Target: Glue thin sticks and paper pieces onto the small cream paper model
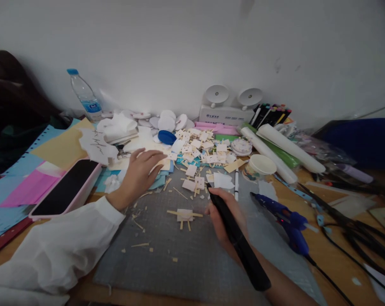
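Note:
My left hand (146,168) reaches out over the left edge of the paper pile, palm down, its fingers stretched and nearest to the small paper pieces (192,148). In my right hand (230,212) is a long black tool (237,238), thick and slanted, with its narrow end pointing up and away; its exact kind is not clear. Between the hands a small paper figure (184,215) with thin strip arms and legs lies flat on the grey cutting mat (167,267). Several paper squares with dots like eyes and thin strips are heaped beyond it.
At right lie a blue glue gun (284,221), large black scissors (354,225), white rolls (270,155) and a paper cup (260,165). A phone (66,187) is at left. Behind stand a water bottle (85,95), an emergency light (227,114) and markers (271,115).

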`<act>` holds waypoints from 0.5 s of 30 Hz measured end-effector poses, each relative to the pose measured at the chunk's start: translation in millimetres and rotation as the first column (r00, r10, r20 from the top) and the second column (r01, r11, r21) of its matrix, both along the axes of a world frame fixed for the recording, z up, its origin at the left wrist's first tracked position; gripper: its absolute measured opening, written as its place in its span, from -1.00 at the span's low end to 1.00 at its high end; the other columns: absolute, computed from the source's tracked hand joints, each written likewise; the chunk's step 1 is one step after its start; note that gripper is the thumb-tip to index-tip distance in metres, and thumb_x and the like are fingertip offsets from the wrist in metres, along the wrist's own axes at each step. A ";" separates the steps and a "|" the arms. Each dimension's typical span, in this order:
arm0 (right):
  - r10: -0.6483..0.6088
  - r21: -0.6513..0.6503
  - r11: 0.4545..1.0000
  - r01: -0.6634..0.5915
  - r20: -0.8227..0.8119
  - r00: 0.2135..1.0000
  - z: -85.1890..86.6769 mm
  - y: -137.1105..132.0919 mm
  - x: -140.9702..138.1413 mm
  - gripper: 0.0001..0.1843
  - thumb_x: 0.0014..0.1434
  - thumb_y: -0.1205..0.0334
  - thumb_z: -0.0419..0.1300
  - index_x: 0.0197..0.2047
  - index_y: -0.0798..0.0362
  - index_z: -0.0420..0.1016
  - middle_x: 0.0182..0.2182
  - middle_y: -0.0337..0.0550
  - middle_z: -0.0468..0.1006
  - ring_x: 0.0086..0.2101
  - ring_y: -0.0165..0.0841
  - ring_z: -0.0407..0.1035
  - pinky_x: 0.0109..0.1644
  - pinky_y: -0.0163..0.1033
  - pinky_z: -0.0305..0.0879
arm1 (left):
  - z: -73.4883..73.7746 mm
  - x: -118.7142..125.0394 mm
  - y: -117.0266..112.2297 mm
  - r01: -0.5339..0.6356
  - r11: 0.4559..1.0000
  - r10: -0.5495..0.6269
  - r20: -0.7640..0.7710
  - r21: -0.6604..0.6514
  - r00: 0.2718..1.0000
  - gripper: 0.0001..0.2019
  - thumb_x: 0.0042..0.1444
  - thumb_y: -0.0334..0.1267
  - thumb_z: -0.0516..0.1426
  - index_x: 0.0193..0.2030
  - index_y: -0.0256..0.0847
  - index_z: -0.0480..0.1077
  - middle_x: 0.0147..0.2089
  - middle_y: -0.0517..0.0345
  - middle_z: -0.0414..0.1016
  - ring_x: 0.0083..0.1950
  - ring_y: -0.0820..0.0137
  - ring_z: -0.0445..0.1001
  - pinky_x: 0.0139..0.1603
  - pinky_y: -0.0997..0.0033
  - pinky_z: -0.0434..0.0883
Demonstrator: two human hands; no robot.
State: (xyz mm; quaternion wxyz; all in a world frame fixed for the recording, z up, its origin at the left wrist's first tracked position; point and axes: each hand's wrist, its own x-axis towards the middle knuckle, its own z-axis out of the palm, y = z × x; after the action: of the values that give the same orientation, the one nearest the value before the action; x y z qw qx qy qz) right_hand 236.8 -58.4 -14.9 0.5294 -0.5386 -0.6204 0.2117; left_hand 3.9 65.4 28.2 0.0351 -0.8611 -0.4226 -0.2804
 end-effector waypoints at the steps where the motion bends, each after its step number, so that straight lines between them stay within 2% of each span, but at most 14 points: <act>1: -0.003 0.002 1.000 0.003 -0.010 1.000 -0.5 0.0 -0.3 -0.70 0.20 0.24 0.06 0.02 -0.05 0.32 -0.51 -0.26 0.45 -0.48 -0.37 0.43 -0.51 -0.33 0.34 | 0.7 0.3 -3.5 0.039 0.999 -0.039 0.004 -0.012 0.999 -0.82 0.27 -0.26 0.00 -0.12 -0.16 0.42 -0.18 0.08 0.56 -0.08 0.27 0.47 0.20 0.10 0.18; 2: -0.001 0.004 1.000 0.001 -0.021 1.000 -0.8 0.1 -0.7 -0.70 0.20 0.24 0.06 0.03 -0.05 0.31 -0.51 -0.27 0.45 -0.49 -0.38 0.43 -0.52 -0.34 0.33 | 0.9 0.9 -8.0 0.085 0.996 -0.085 0.002 -0.026 0.996 -0.82 0.28 -0.28 -0.01 -0.11 -0.17 0.40 -0.22 0.11 0.56 -0.16 0.31 0.49 0.19 0.14 0.21; 4: 0.008 0.001 1.000 -0.008 -0.043 0.999 -1.0 0.0 -1.9 -0.69 0.20 0.25 0.07 0.04 -0.06 0.29 -0.51 -0.28 0.44 -0.51 -0.40 0.41 -0.54 -0.36 0.33 | 0.2 3.1 -20.3 0.192 0.980 -0.193 -0.013 -0.047 0.981 -0.83 0.28 -0.28 0.01 -0.24 -0.18 0.41 -0.40 0.23 0.54 -0.42 0.43 0.45 0.22 0.17 0.20; 5: 0.007 -0.004 1.000 -0.008 -0.048 0.999 -1.2 0.0 -2.6 -0.68 0.20 0.26 0.08 0.04 -0.05 0.28 -0.50 -0.28 0.44 -0.51 -0.40 0.40 -0.53 -0.35 0.33 | -0.6 4.9 -27.7 0.256 0.964 -0.259 -0.029 -0.065 0.966 -0.82 0.27 -0.28 0.01 -0.29 -0.18 0.41 -0.43 0.25 0.53 -0.47 0.47 0.42 0.24 0.18 0.18; 6: -0.001 -0.007 1.000 0.001 -0.052 0.999 -1.6 0.1 -3.3 -0.68 0.19 0.25 0.09 0.04 -0.05 0.28 -0.48 -0.27 0.44 -0.52 -0.40 0.39 -0.52 -0.34 0.34 | -1.7 7.3 -35.4 0.313 0.945 -0.318 -0.039 -0.096 0.947 -0.83 0.27 -0.28 0.02 -0.29 -0.18 0.41 -0.40 0.23 0.54 -0.42 0.47 0.45 0.24 0.18 0.17; 7: -0.014 -0.011 1.000 0.013 -0.057 0.998 -2.1 0.3 -3.8 -0.68 0.19 0.24 0.09 0.04 -0.04 0.28 -0.48 -0.27 0.43 -0.52 -0.41 0.38 -0.51 -0.33 0.35 | -3.0 10.2 -43.0 0.344 0.926 -0.357 -0.064 -0.156 0.932 -0.86 0.26 -0.25 0.04 -0.22 -0.18 0.41 -0.30 0.18 0.55 -0.28 0.41 0.49 0.24 0.16 0.14; 9: -0.038 -0.016 0.999 0.037 -0.069 0.997 -3.6 1.4 -4.0 -0.69 0.19 0.23 0.09 0.03 -0.02 0.30 -0.46 -0.27 0.42 -0.52 -0.41 0.37 -0.49 -0.31 0.37 | -6.0 16.3 -55.9 0.366 0.891 -0.403 -0.096 -0.269 0.910 -0.79 0.21 -0.13 0.10 -0.09 -0.17 0.40 -0.09 0.05 0.50 -0.04 0.27 0.44 0.18 0.13 0.16; 12: -0.051 -0.024 0.998 0.051 -0.034 0.998 -3.9 5.2 -0.1 -0.67 0.18 0.23 0.10 0.04 -0.01 0.30 -0.44 -0.26 0.42 -0.52 -0.41 0.36 -0.47 -0.30 0.38 | -10.7 22.9 -66.1 0.384 0.830 -0.454 -0.088 -0.406 0.887 -0.77 0.20 -0.11 0.11 -0.10 -0.17 0.41 -0.11 0.04 0.47 -0.05 0.24 0.41 0.10 0.17 0.19; 15: -0.073 -0.016 0.997 0.073 0.027 0.997 0.7 11.4 8.3 -0.61 0.15 0.23 0.14 0.07 0.00 0.26 -0.42 -0.25 0.42 -0.51 -0.40 0.36 -0.46 -0.29 0.36 | -12.6 23.8 -68.1 0.417 0.782 -0.494 -0.052 -0.464 0.868 -0.84 0.24 -0.18 0.07 -0.15 -0.19 0.40 -0.19 0.06 0.46 -0.12 0.28 0.40 0.03 0.23 0.21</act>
State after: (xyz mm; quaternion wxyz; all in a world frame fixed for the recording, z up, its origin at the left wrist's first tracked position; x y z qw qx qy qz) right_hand 245.1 -47.0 -14.2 0.5240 -0.5681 -0.6054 0.1903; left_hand 27.6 -2.8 15.6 -0.1921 -0.9437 -0.2486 -0.1035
